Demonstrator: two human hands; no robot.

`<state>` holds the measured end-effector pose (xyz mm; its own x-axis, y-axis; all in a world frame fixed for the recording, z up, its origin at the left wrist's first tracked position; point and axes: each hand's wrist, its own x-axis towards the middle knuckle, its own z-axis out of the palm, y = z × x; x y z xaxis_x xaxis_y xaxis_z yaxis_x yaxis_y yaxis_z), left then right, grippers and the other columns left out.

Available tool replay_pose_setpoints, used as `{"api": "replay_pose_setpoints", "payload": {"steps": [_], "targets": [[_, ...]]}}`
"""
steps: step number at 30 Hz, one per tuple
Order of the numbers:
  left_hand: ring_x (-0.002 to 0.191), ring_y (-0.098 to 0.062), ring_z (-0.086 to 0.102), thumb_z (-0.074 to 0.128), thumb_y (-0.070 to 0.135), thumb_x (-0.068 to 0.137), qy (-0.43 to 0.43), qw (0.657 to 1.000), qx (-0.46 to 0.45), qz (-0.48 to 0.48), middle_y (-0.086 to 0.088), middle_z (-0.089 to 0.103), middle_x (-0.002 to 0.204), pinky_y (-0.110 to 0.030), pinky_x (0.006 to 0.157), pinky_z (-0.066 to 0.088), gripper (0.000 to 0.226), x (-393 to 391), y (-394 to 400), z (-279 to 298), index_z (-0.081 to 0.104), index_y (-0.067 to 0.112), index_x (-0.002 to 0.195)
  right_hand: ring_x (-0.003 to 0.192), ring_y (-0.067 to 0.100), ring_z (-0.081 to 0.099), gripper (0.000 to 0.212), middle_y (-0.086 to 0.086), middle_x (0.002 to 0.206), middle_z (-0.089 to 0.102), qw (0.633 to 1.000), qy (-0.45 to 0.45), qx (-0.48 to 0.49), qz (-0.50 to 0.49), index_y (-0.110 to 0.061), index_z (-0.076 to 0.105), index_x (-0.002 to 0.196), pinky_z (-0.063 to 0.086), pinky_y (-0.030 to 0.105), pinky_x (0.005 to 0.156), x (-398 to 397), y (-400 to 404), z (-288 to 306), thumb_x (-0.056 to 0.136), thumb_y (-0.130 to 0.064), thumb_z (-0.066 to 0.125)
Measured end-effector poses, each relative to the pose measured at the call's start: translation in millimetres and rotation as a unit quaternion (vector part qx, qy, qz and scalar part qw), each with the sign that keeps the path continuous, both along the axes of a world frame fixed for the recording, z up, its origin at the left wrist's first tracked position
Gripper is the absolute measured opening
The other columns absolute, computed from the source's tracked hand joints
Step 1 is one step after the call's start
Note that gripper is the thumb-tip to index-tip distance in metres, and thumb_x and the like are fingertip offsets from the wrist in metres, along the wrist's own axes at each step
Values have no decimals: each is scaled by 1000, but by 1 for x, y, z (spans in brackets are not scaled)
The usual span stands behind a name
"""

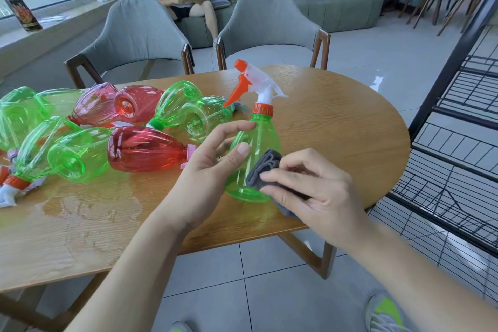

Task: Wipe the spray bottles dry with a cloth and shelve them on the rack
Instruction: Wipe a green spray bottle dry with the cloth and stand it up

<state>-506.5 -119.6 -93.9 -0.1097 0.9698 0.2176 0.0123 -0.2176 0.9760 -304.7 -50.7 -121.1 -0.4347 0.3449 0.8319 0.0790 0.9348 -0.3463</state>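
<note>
From the head camera, you hold a green spray bottle [253,153] upright just right of the frame's centre, its long axis running nearly vertical with the orange-and-white trigger head at the top, nozzle pointing toward the left of the frame. Your left hand [213,167] comes in from the lower left and steadies the bottle, index finger reaching up near the neck, thumb laid on the body, fingers loosely curled round it. Your right hand [310,191] comes in from the lower right and pinches a folded grey cloth [262,171] against the bottle's lower right side, fingers bent over the cloth.

The wire rack [458,143] stands along the right edge of the frame, just past the table [336,121] edge, so the bottle has to travel rightward, and your right hand is the nearer one, though the cloth occupies it. My judgement: wiping is under way, shelving not yet begun.

The remaining bottles [94,137], green and red, lie on their sides at the left of the frame, with a puddle [89,205] in front of them.
</note>
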Motion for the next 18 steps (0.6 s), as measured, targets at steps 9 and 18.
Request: {"api": "replay_pose_setpoints", "payload": {"steps": [9,18], "targets": [[123,-33,62,65,40,100,-9,1000,-7,2,-5,70,119,-55,107,48,33,7,3,-2,67,37,132,83,20,63,15,8,94,66,1000,5,7,-21,-6,82,104,50,24,79,1,-1,4,92,-15,81],[93,-21,67,60,36,99,-25,999,-22,6,-4,68,92,-48,95,48,35,6,1,1,66,32,133,82,25,61,15,10,91,67,991,-59,117,2,-4,81,107,50,24,81,7,-4,-6,94,-11,80]]}}
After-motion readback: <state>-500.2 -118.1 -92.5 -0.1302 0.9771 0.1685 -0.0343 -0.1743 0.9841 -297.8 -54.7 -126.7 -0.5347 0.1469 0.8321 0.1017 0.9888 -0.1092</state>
